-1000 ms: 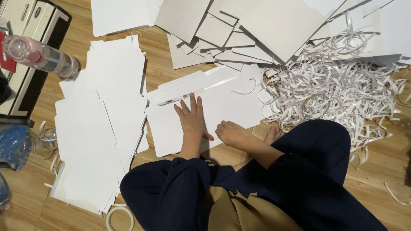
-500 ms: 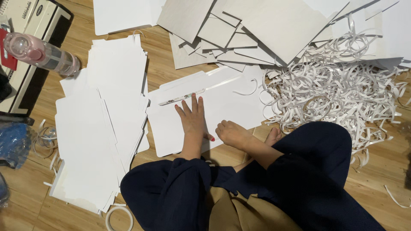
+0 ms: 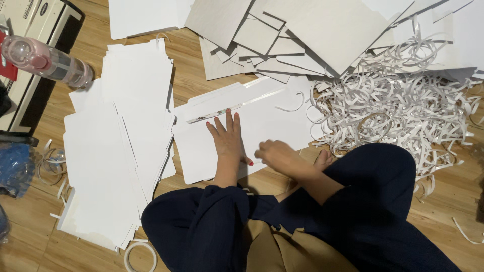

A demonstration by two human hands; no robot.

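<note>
I sit on a wooden floor with a flat white die-cut card sheet [image 3: 275, 118] in front of my knees. My left hand [image 3: 227, 138] lies flat on it, palm down, fingers spread and pointing away from me. A narrow strip [image 3: 214, 114] runs along the sheet's fold just beyond my fingertips. My right hand [image 3: 277, 155] is blurred, fingers curled, at the sheet's near edge right beside my left hand. Whether it holds anything does not show. My bare toes [image 3: 322, 158] peek out just to its right.
A tall, fanned stack of white sheets [image 3: 121, 151] lies to the left. On the right, a heap of white paper strips [image 3: 403, 111]. Grey boards [image 3: 312, 30] overlap at the top. A pink bottle [image 3: 45, 63], a white machine [image 3: 30, 35], a blue bag [image 3: 15, 168] and a tape roll [image 3: 140, 254] are nearby.
My right hand has come in over my foot toward the left hand and is blurred with motion. The left hand stays flat on the sheet.
</note>
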